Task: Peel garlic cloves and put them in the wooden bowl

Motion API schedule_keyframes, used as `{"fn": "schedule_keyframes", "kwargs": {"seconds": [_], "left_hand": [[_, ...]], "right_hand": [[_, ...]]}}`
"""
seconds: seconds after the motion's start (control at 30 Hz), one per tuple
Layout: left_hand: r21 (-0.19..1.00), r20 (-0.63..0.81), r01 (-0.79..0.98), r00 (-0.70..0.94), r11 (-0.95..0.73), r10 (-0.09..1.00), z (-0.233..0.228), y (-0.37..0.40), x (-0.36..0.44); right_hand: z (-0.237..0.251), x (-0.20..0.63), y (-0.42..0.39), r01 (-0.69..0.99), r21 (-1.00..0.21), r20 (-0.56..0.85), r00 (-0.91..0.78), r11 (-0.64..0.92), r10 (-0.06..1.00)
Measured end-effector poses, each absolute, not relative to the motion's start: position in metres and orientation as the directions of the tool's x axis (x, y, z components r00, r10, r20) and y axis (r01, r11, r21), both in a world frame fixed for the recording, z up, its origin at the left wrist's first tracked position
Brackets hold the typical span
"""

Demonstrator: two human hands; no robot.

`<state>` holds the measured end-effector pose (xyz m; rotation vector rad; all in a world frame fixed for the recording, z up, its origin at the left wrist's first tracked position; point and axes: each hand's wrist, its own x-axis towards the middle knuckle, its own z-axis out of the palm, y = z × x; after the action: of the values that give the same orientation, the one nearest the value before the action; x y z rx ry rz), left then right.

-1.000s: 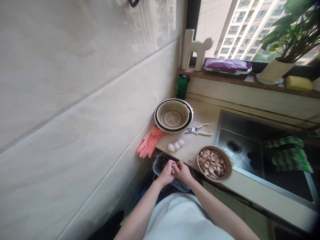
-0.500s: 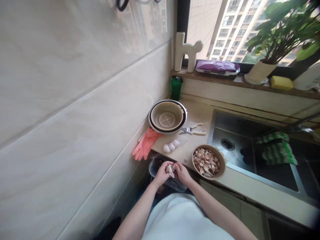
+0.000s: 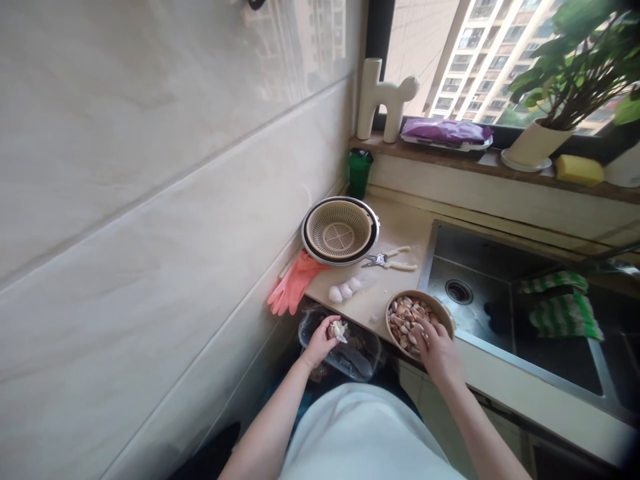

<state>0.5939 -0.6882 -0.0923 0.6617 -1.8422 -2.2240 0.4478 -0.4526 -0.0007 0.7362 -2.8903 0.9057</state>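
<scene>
My left hand (image 3: 320, 343) is closed around a partly broken garlic bulb (image 3: 339, 331) with loose papery skin. It hovers above a lined trash bin (image 3: 363, 360) below the counter edge. Over a round tan bowl (image 3: 447, 313) full of unpeeled garlic cloves (image 3: 406, 315), my right hand (image 3: 440, 352) has its fingers parted and pointing down at the cloves. Whether a clove touches its fingertips is hard to make out. Several whole garlic bulbs (image 3: 345, 289) in a clear bag lie on the counter, left of the bowl.
Pruning shears (image 3: 393, 259) lie behind the bulbs, beside a tan strainer basket (image 3: 339, 230) set in a larger basin. Pink rubber gloves (image 3: 295, 283) hang over the counter's left edge. To the right is a steel sink (image 3: 465, 257) with a green-striped cloth (image 3: 565, 313).
My right hand has left the garlic bulb and moved right, over the bowl of cloves. My left hand keeps the bulb and has shifted slightly left. The view has shifted a little.
</scene>
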Motion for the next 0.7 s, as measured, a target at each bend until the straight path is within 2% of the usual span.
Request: {"fn": "schedule_keyframes", "kwargs": {"seconds": [0.03, 0.1, 0.17, 0.23, 0.3, 0.4, 0.47, 0.57, 0.63, 0.7], "left_hand": [[0.975, -0.209, -0.155, -0.881, -0.159, -0.424, -0.094, -0.688, 0.594], [0.984, -0.173, -0.169, -0.878, -0.049, -0.446, -0.097, -0.688, 0.596], [0.985, -0.132, -0.169, -0.881, 0.042, -0.454, -0.098, -0.686, 0.597], [0.981, -0.091, -0.159, -0.883, 0.11, -0.46, -0.097, -0.684, 0.599], [0.98, -0.074, -0.151, -0.879, 0.128, -0.471, -0.095, -0.684, 0.6], [0.989, -0.131, -0.149, -0.856, -0.004, -0.5, -0.093, -0.684, 0.603], [0.981, -0.189, -0.136, -0.837, -0.139, -0.513, -0.09, -0.685, 0.604], [0.962, -0.222, -0.098, -0.826, -0.256, -0.517, -0.084, -0.684, 0.606], [0.95, -0.229, -0.076, -0.83, -0.303, -0.509, -0.08, -0.682, 0.606], [0.935, -0.249, -0.068, -0.823, -0.347, -0.511, -0.078, -0.681, 0.606]], "right_hand": [[0.0, 0.451, -0.459, -0.485, -0.511, 0.176, -0.867, 0.71, -0.466], [-0.002, 0.468, -0.484, -0.558, -0.566, 0.145, -0.792, 0.607, -0.593], [-0.012, 0.489, -0.519, -0.545, -0.677, 0.0, -0.672, 0.494, -0.741], [-0.029, 0.503, -0.552, -0.458, -0.733, -0.151, -0.611, 0.502, -0.777], [-0.049, 0.508, -0.574, -0.395, -0.779, -0.197, -0.583, 0.487, -0.788], [-0.071, 0.505, -0.586, -0.27, -0.885, -0.193, -0.529, 0.379, -0.826], [-0.076, 0.503, -0.585, -0.056, -0.944, -0.258, -0.483, 0.324, -0.836], [-0.072, 0.502, -0.58, 0.284, -0.914, -0.39, -0.422, 0.289, -0.818], [-0.067, 0.503, -0.577, 0.363, -0.889, -0.423, -0.425, 0.278, -0.8], [-0.064, 0.505, -0.576, 0.331, -0.895, -0.431, -0.463, 0.299, -0.774]]}}
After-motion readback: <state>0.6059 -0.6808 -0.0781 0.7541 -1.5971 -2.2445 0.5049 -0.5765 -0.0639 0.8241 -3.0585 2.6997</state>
